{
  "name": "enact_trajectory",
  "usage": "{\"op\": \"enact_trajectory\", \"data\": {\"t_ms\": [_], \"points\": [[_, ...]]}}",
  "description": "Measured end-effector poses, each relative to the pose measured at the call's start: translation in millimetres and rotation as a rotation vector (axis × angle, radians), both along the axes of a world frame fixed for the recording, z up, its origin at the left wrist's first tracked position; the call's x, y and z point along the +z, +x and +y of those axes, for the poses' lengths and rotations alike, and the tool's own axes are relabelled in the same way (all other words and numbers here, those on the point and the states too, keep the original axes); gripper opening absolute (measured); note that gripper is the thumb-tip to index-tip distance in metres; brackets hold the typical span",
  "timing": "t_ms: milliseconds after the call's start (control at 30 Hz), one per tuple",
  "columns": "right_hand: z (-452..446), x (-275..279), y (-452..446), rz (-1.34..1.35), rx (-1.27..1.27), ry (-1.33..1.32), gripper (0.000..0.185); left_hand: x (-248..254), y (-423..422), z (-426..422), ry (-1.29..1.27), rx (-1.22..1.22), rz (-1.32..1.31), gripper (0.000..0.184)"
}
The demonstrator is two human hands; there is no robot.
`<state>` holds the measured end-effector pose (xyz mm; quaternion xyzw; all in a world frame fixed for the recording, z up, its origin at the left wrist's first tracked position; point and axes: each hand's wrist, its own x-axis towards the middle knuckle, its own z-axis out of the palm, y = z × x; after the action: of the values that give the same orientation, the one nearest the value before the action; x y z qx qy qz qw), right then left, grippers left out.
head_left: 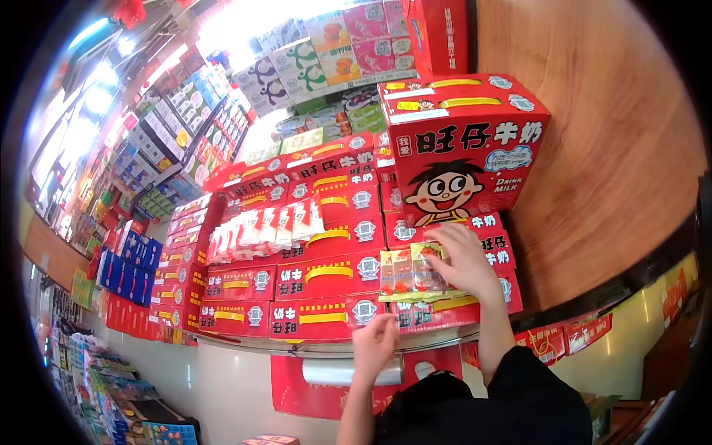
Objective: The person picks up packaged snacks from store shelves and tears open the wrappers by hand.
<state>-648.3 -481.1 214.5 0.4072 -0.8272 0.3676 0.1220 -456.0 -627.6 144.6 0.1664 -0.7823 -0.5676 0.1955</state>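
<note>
Head view: right hand (463, 259), four o'clock, lay over yellow packets (404, 271), couldn't tell whether fingers gripped; left hand (375, 343), six o'clock, had fingers curled closed near red cartons (326, 310).

One head-worn camera looked forward and down, close above the left hand (374, 345) and right hand (461, 261), its round wide-angle view edged black.
</note>
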Motion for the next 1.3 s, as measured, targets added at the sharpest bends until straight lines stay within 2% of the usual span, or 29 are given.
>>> {"op": "enact_trajectory", "data": {"t_ms": [33,67,200,433,700,833,867,967,1000,1100,1133,1233,1300], "points": [[-4,-2,-8,0.02,0.011,0.079,0.039,12,-1,-3,0.134,0.018,-0.139,0.013],[-7,-6,-15,-0.028,0.013,0.202,0.046,14,-3,-5,0.151,-0.001,-0.163,0.013],[-1,-13,-3,-0.129,0.019,0.248,0.048,22,-9,-7,0.249,0.047,-0.203,0.014],[-2,-7,1,-0.028,-0.012,0.289,0.041,18,-20,-3,0.182,0.182,-0.269,0.014],[-7,-3,5,-0.047,0.015,0.295,0.046,15,-17,0,0.113,0.224,-0.173,0.01],[-8,-16,5,0.017,0.041,0.26,0.035,9,-9,3,0.043,0.217,-0.083,0.01],[-9,-23,2,0.037,0.067,0.195,0.024,3,-5,2,0.04,0.197,-0.081,0.012],[-11,-26,-1,-0.041,0.23,0.085,0.017,-12,11,11,0.466,0.22,0.086,0.016],[-9,-13,6,0.045,0.267,0.013,0.014,-7,23,15,0.463,0.185,0.056,0.025],[-1,28,55,-0.283,0.408,-0.171,0.014,-4,58,26,0.054,0.331,0.197,0.038],[-2,34,71,-0.105,0.48,-0.255,0.014,-8,74,24,0.197,0.32,0.252,0.049],[-8,33,135,-0.152,0.586,-0.341,0.013,23,131,35,0.097,0.326,0.283,0.058],[-15,25,193,-0.359,0.619,-0.27,0.014,29,178,48,0.312,0.122,0.269,0.058]]}}
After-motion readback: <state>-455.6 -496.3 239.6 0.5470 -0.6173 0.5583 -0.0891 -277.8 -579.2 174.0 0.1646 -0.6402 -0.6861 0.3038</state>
